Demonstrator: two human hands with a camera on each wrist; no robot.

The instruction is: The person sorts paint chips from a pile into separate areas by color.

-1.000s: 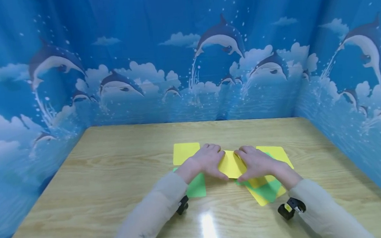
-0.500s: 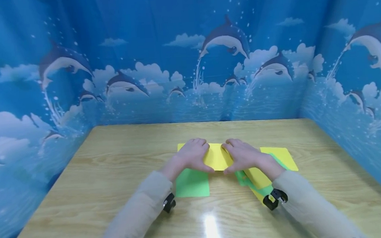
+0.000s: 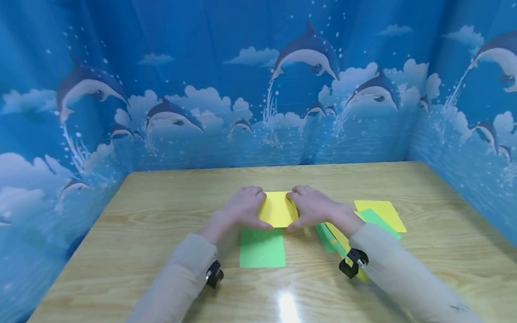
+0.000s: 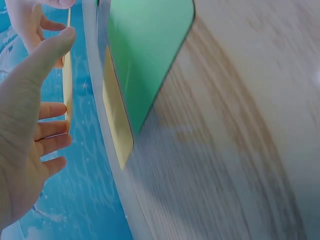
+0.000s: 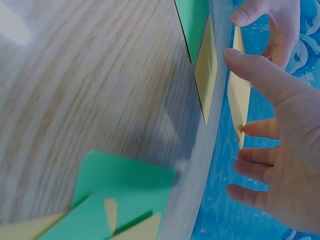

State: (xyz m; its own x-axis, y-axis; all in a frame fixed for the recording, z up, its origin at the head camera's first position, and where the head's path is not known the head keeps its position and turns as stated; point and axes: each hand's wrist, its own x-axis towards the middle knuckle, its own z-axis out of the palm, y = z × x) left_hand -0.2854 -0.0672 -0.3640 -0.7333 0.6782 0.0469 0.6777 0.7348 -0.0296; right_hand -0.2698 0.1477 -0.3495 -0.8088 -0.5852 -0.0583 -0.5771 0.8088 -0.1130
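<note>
A thin yellow square card [image 3: 279, 209] is held up off the table between both hands. My left hand [image 3: 242, 208] pinches its left side, the thumb at the near edge and fingers at the far edge. On the opposite side my right hand [image 3: 314, 205] grips it the same way. Below them a green square card [image 3: 262, 251] lies flat on the wood. Beyond that green card, another yellow card [image 4: 116, 112] lies edge to edge with it in the left wrist view; the hands and held card hide it in the head view.
To the right lies a loose overlapping pile of cards, with a yellow card [image 3: 385, 212] and a green card [image 3: 380, 223] showing; the right forearm covers part of it. The wooden table [image 3: 162, 203] ends at a blue dolphin curtain [image 3: 216, 74] behind and on both sides.
Both hands have carried the yellow card leftward and farther back, from beside the pile to over the flat yellow card. The head view has shifted slightly.
</note>
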